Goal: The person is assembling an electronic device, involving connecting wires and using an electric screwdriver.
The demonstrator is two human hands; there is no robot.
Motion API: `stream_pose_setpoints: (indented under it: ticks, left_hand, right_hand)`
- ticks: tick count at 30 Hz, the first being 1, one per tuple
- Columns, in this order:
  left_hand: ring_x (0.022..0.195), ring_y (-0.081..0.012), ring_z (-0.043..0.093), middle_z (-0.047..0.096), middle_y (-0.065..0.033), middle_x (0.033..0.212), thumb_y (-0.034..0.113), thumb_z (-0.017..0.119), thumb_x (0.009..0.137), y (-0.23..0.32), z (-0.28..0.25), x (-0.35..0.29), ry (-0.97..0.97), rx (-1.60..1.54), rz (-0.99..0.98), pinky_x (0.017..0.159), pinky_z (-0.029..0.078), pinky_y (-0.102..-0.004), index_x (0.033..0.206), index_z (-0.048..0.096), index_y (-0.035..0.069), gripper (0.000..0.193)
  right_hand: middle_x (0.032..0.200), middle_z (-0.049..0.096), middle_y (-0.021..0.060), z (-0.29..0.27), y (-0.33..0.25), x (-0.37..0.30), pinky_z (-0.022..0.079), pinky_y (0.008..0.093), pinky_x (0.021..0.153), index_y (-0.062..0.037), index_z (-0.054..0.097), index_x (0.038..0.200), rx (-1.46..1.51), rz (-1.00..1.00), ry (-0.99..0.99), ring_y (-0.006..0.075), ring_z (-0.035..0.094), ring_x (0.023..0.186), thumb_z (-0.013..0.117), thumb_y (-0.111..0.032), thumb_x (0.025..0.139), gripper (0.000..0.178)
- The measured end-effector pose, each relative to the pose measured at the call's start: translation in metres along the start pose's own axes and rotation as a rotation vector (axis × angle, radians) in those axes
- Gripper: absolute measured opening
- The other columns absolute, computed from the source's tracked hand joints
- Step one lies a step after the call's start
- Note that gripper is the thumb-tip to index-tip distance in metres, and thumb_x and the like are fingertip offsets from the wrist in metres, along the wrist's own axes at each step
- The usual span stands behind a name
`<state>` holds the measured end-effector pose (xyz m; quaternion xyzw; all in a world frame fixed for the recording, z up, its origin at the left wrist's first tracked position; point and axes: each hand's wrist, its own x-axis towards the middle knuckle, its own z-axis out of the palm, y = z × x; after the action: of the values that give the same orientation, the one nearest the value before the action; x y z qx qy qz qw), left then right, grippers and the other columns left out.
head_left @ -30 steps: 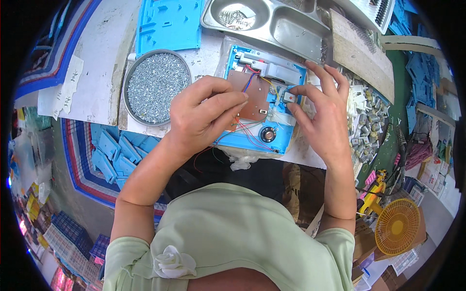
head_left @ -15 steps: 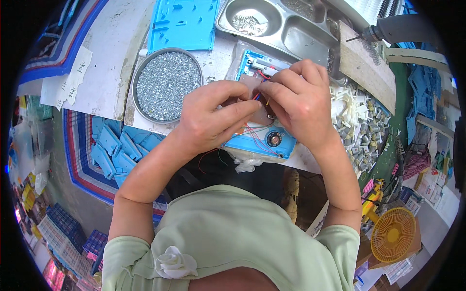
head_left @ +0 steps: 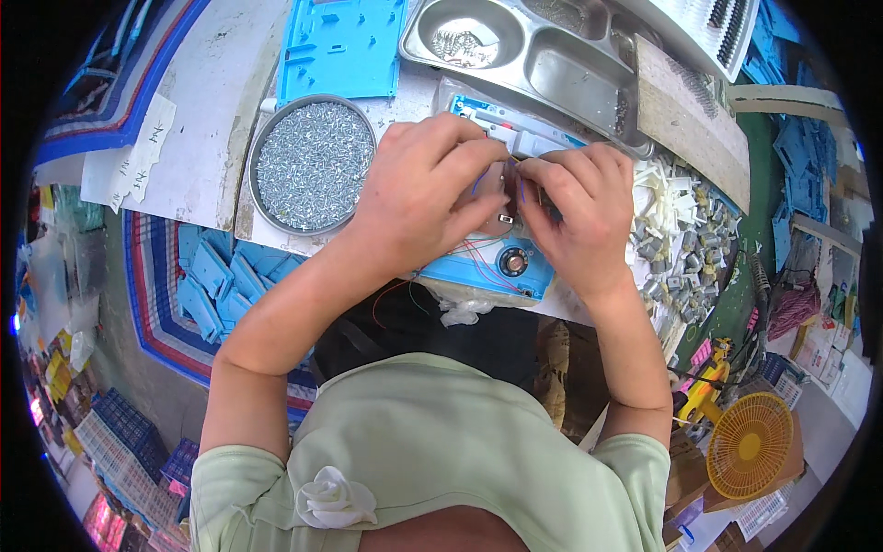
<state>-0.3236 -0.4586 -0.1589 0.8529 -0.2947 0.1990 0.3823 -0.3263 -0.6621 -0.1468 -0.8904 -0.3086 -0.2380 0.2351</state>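
Got an open blue case (head_left: 478,272) lying on a white tabletop (head_left: 418,92), around 1 o'clock from the middle of the view and partly blocked from above. Seeing the left hand (head_left: 418,189) over its 9 o'clock side, curled, with thumb and fingers aimed in at some thin blue wires (head_left: 523,191). Can't tell about an actual pinch there, too blurry. Same deal with the right hand (head_left: 579,202) at 3 o'clock: bent, fingertips right by the wires, can't say for sure about gripping one. Inside the case, got a round dark speaker (head_left: 513,262) at 6 o'clock and a pale grey housing (head_left: 543,143) toward 1. Around the outside: a round tin (head_left: 252,179) full of little silver screws (head_left: 313,166) at 9, a blue panel (head_left: 340,51) between 10 and 11, a steel compartment tray (head_left: 575,74) near 1, a worn board (head_left: 685,129) at 2, plus a heap of white and grey parts (head_left: 681,248) at 3. Way out between 4 and 5, spotting a yellow fan (head_left: 750,444).
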Motion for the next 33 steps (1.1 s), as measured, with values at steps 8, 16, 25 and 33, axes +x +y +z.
stream_pose_setpoints:
  ticks: [8,16,25,33]
  left_hand:
    - [0.077,-0.0280,0.065,0.066,-0.0093,0.082,0.004,0.077,0.080,-0.014,0.012,-0.004,-0.057,0.006,-0.052,0.066,0.051,-0.0373,0.090,0.069,0.005,0.013]
    - [0.081,-0.0306,0.066,0.065,-0.0146,0.106,-0.003,0.076,0.079,0.021,-0.009,0.008,0.046,-0.060,0.089,0.072,0.055,-0.0370,0.119,0.066,0.003,0.042]
    - [0.075,-0.0269,0.070,0.071,-0.0128,0.087,-0.002,0.071,0.086,0.023,0.022,0.030,-0.245,-0.354,-0.180,0.074,0.056,-0.0299,0.106,0.071,0.002,0.021]
    - [0.074,-0.0255,0.067,0.070,-0.0082,0.084,0.001,0.074,0.083,0.018,0.024,0.032,-0.196,-0.280,-0.027,0.080,0.053,-0.0379,0.092,0.071,0.004,0.010]
  right_hand:
    - [0.080,0.066,0.0024,-0.012,0.005,-0.019,0.042,0.0392,0.082,-0.0102,0.069,0.084,-0.002,0.107,0.000,0.0244,0.059,0.079,0.078,-0.005,0.069,0.019]
    - [0.081,0.072,0.0044,-0.014,0.010,-0.029,0.046,0.0358,0.078,-0.0083,0.075,0.087,0.253,0.264,0.126,0.0229,0.064,0.077,0.080,-0.003,0.073,0.015]
    - [0.082,0.073,0.0052,-0.021,0.011,-0.024,0.049,0.0347,0.074,-0.0067,0.074,0.085,0.301,0.241,0.175,0.0226,0.065,0.076,0.081,-0.001,0.074,0.014]
    - [0.089,0.070,0.0067,-0.091,0.032,-0.094,0.050,0.0311,0.076,-0.0021,0.071,0.094,0.109,0.688,0.378,0.0187,0.065,0.080,0.076,-0.002,0.085,0.010]
